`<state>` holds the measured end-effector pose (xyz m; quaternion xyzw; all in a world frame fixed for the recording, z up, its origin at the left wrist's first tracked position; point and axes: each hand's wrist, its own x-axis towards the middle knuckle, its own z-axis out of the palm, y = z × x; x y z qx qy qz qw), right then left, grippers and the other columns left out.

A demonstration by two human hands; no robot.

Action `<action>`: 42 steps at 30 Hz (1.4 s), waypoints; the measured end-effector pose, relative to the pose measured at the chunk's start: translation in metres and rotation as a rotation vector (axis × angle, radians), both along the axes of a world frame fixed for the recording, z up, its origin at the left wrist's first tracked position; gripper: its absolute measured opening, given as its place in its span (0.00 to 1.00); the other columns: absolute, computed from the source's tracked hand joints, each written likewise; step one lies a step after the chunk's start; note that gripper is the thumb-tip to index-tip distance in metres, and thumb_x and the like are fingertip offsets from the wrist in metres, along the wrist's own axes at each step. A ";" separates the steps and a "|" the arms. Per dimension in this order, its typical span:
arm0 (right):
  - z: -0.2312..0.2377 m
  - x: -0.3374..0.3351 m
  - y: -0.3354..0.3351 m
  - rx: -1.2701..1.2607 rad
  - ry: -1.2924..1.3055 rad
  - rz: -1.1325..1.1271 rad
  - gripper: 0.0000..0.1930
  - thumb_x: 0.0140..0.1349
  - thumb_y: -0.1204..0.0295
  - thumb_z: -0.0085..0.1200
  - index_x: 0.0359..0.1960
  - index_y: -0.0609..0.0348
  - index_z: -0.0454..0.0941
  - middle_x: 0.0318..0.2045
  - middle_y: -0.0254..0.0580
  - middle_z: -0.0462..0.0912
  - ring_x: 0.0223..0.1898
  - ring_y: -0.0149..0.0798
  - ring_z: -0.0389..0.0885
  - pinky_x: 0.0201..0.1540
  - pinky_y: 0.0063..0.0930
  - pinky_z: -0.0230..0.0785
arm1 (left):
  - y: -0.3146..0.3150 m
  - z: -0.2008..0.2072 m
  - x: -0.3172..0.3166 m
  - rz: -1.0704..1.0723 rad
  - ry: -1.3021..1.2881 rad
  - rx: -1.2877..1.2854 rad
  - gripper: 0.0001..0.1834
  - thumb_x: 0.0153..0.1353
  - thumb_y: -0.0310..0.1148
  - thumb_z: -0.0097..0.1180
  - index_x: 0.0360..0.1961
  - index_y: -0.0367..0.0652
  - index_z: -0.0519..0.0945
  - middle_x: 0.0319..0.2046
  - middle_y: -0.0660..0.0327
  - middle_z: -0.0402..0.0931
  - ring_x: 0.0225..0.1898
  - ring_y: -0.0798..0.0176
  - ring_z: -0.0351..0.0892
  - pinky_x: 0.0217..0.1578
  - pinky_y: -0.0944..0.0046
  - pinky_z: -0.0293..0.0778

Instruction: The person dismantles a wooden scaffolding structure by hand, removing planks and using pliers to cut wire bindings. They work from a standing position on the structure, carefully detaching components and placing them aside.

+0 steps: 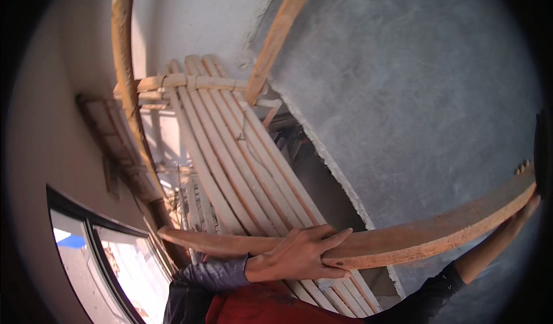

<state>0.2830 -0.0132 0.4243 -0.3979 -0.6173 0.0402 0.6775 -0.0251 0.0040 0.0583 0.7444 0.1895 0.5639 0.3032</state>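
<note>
A long wooden plank (426, 234) lies crosswise in front of me, its rough sawn edge facing me. My left hand (302, 252) is closed on it near the middle, thumb stretched along the wood and fingers partly hidden. Left of that hand a narrower wooden length (219, 243) runs on toward the window; the hand hides whether it is the same piece. At the far right, my right hand (523, 208) grips the plank from below, with fingertips showing over its far edge. Beneath the plank are several pale wooden slats (230, 151) laid side by side as a platform.
A wooden crossbar (196, 82) supports the slats' far end. An upright pole (124, 53) stands at left and a slanted beam (282, 36) rises at the top. A grey plastered wall (403, 93) fills the right, bordering a dark gap (322, 180). A dark-framed window (95, 255) is lower left.
</note>
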 end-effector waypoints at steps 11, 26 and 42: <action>-0.019 -0.038 0.023 0.089 0.097 0.040 0.33 0.58 0.54 0.50 0.50 0.72 0.53 0.32 0.48 0.65 0.24 0.39 0.77 0.23 0.29 0.75 | -0.010 0.014 -0.008 -0.047 0.021 -0.275 0.35 0.37 0.34 0.75 0.50 0.37 0.76 0.40 0.48 0.79 0.41 0.53 0.81 0.41 0.58 0.76; 0.009 -0.001 0.042 0.142 0.037 -0.100 0.31 0.57 0.52 0.53 0.44 0.73 0.59 0.26 0.44 0.68 0.20 0.38 0.76 0.19 0.28 0.74 | -0.042 -0.061 -0.036 -0.018 0.129 -0.071 0.34 0.51 0.36 0.67 0.59 0.39 0.68 0.50 0.43 0.69 0.52 0.47 0.70 0.52 0.54 0.66; 0.047 0.031 0.098 0.052 -0.073 0.143 0.32 0.54 0.53 0.58 0.53 0.65 0.68 0.30 0.45 0.73 0.26 0.36 0.79 0.32 0.23 0.79 | -0.054 -0.121 -0.047 0.667 0.257 0.139 0.31 0.45 0.38 0.67 0.50 0.35 0.72 0.42 0.53 0.78 0.37 0.55 0.81 0.35 0.62 0.78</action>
